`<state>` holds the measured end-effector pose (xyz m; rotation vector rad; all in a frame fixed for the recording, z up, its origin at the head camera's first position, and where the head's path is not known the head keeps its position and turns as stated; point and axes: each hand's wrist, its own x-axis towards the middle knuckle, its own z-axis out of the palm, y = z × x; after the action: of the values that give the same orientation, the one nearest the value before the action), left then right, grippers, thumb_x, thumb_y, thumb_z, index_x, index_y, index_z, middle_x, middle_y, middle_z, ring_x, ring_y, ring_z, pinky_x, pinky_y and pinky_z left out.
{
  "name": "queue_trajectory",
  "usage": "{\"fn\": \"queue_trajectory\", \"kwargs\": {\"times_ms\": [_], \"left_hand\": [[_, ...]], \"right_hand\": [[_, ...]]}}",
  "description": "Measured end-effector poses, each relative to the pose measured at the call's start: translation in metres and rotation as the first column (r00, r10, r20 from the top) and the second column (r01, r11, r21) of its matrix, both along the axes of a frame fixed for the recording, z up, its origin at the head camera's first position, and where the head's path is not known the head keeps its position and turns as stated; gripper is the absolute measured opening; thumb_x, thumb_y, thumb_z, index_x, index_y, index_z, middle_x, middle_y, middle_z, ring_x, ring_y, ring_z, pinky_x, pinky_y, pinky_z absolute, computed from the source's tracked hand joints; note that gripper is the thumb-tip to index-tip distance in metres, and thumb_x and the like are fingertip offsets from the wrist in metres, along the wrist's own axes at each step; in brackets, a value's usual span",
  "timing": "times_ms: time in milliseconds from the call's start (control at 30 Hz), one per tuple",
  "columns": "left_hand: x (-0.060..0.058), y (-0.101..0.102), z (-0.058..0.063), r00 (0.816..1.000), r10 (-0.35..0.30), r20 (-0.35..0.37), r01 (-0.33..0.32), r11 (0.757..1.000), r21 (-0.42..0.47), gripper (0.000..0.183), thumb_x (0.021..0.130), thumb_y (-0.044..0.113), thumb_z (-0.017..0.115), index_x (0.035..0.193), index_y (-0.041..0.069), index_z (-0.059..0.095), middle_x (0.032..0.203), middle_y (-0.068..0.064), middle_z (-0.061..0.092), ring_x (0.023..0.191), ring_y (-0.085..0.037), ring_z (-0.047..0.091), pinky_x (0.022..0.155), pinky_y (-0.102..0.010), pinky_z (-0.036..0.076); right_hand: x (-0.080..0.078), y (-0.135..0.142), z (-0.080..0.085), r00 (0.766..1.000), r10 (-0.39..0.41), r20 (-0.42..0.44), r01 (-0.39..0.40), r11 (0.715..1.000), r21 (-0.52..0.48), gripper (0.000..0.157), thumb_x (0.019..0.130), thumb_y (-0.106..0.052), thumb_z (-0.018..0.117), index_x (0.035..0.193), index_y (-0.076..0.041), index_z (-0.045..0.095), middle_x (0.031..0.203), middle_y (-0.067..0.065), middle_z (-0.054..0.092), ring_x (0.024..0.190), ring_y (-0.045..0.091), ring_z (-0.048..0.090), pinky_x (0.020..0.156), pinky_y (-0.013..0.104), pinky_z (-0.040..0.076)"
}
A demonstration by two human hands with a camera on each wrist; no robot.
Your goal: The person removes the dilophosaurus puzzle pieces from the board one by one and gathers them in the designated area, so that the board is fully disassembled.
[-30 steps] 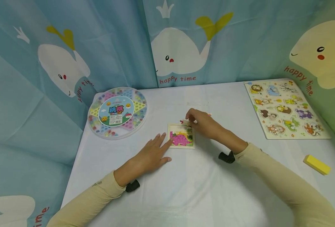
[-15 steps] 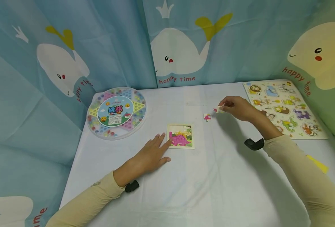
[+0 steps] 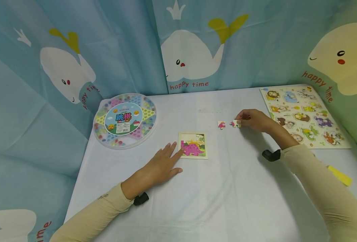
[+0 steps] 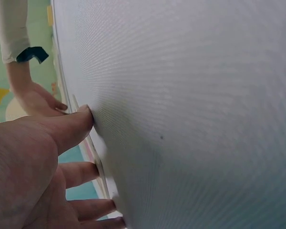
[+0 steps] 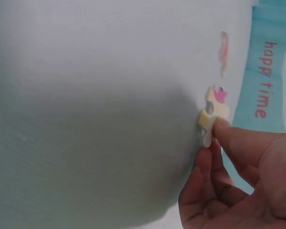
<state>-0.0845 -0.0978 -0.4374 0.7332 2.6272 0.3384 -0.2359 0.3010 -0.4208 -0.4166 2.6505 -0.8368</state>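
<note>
My right hand [image 3: 254, 120] pinches a small jigsaw piece [image 5: 215, 107] between thumb and fingers, close over the white table. The piece is pale with a pink patch, and part of it lies behind the fingertips. Just left of it lies another jigsaw piece [image 3: 221, 125] with a pink shape. My left hand [image 3: 160, 166] lies with fingers spread, its index fingertip on the square dinosaur puzzle [image 3: 193, 148]. That puzzle shows a pink dinosaur in a pale wooden frame, with a bare patch at its upper left. In the left wrist view, the fingertips touch the frame's edge.
A round Chinese checkers set [image 3: 123, 121] stands at the back left. At the right lies an animal puzzle board [image 3: 305, 117], partly behind my right arm. A yellow block [image 3: 339, 175] shows beside the right sleeve. A whale-print curtain [image 3: 190, 50] hangs behind the table.
My right hand has moved right from the puzzle frame with the pinched piece, then come slightly down towards the table, beside the other loose piece. My left hand has stayed in place.
</note>
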Motion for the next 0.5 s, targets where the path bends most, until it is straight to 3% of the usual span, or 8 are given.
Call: {"fn": "queue_trajectory", "kwargs": {"times_ms": [133, 500], "left_hand": [[0.0, 0.0, 0.001, 1.0, 0.003, 0.01, -0.003, 1.0, 0.009, 0.074, 0.108, 0.047, 0.057, 0.168, 0.015, 0.029, 0.176, -0.018, 0.015, 0.163, -0.038, 0.014, 0.128, -0.058, 0.022], [0.0, 0.0, 0.0, 1.0, 0.002, 0.003, -0.002, 1.0, -0.004, 0.074, 0.108, 0.047, 0.057, 0.168, 0.015, 0.029, 0.176, -0.018, 0.015, 0.163, -0.037, 0.014, 0.128, -0.058, 0.022]], "right_hand": [[-0.001, -0.004, -0.007, 0.999, -0.017, -0.044, 0.019, 0.999, 0.05, 0.017, 0.105, -0.009, 0.063, 0.114, 0.005, 0.067, 0.112, 0.024, 0.067, 0.104, 0.036, 0.057, 0.093, 0.052, 0.046], [0.007, -0.017, -0.006, 0.992, -0.057, -0.108, 0.068, 0.993, 0.1, 0.021, 0.104, -0.005, 0.061, 0.122, 0.007, 0.062, 0.114, 0.029, 0.055, 0.101, 0.04, 0.052, 0.088, 0.053, 0.046]]}}
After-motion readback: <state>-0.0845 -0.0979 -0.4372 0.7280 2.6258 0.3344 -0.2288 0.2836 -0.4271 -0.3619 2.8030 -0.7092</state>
